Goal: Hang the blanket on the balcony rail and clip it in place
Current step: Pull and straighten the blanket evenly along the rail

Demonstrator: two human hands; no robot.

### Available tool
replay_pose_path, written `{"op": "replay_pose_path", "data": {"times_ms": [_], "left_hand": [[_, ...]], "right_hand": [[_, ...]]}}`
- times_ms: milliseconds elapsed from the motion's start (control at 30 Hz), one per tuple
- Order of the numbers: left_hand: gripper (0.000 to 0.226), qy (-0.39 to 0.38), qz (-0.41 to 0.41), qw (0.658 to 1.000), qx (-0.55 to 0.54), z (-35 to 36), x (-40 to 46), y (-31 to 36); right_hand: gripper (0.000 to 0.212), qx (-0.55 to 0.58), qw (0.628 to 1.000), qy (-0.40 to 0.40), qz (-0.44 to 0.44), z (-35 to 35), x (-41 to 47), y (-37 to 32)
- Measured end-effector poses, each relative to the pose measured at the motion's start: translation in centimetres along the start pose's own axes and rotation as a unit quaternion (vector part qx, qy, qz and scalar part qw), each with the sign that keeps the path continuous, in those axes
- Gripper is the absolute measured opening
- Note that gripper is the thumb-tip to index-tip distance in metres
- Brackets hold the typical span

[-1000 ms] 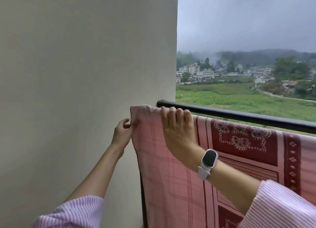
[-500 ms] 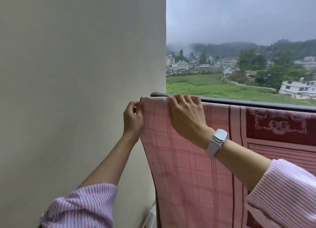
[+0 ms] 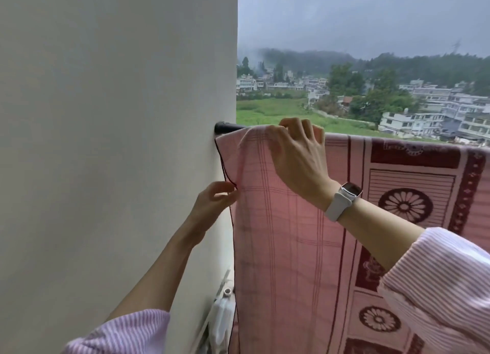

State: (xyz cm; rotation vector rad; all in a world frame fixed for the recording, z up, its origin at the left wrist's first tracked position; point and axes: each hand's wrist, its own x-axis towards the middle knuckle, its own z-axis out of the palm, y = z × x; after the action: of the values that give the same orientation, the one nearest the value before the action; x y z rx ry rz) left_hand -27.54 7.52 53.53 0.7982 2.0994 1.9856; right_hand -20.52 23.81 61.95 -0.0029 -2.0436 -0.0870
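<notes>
A pink blanket (image 3: 286,242) with dark red patterned panels hangs over the black balcony rail (image 3: 228,127), draped down toward me. My right hand (image 3: 299,154), with a white watch on the wrist, grips the blanket's top fold on the rail near its left end. My left hand (image 3: 212,202) is lower, pinching the blanket's dark-stitched left edge beside the wall. Only a short bare stub of rail shows next to the wall. No clip is visible.
A plain white wall (image 3: 119,141) fills the left half and meets the rail's end. A white plastic fitting (image 3: 222,316) sits low by the wall. Beyond the rail lie green fields and white buildings under a grey sky.
My left hand has slid down from the top corner to the blanket's side edge. The right hand stays on the top fold. The camera has shifted, showing more of the rail end.
</notes>
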Motion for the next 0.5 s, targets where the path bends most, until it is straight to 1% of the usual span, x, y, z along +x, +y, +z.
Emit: {"op": "replay_pose_path", "data": {"times_ms": [33, 100, 200, 233, 300, 367, 433, 500], "left_hand": [[0.03, -0.01, -0.012, 1.0, 0.016, 0.2, -0.2, -0.9], [0.041, -0.016, -0.023, 1.0, 0.013, 0.5, -0.1, -2.1], [0.065, -0.016, -0.072, 0.997, -0.025, 0.8, 0.5, -2.7], [0.068, -0.02, -0.088, 0.995, -0.035, 0.8, 0.7, -3.0], [0.064, -0.046, -0.098, 0.993, -0.037, 0.9, 0.7, -3.6], [0.061, -0.052, -0.106, 0.992, -0.038, 1.0, 0.6, -4.2], [0.054, -0.017, -0.1, 0.994, -0.038, 0.9, 0.3, -4.8], [0.037, 0.045, -0.057, 0.997, -0.03, 0.7, -0.1, -4.9]], "right_hand": [[0.025, -0.006, 1.0, 0.002, -0.016, 0.3, -0.7, -0.1], [0.035, -0.007, 0.999, 0.002, -0.034, 0.7, -1.6, -0.1], [0.039, -0.014, 1.0, 0.004, -0.026, 0.7, -2.0, -0.1], [0.039, -0.015, 1.0, 0.003, -0.025, 0.6, -2.0, -0.1], [0.04, -0.02, 0.999, 0.0, -0.027, 0.6, -2.1, -0.2], [0.04, -0.026, 0.999, -0.001, -0.026, 0.7, -2.2, -0.4], [0.041, -0.03, 0.999, -0.004, -0.026, 0.8, -2.2, -0.6], [0.042, -0.034, 0.999, -0.007, -0.026, 0.8, -2.2, -0.7]]}}
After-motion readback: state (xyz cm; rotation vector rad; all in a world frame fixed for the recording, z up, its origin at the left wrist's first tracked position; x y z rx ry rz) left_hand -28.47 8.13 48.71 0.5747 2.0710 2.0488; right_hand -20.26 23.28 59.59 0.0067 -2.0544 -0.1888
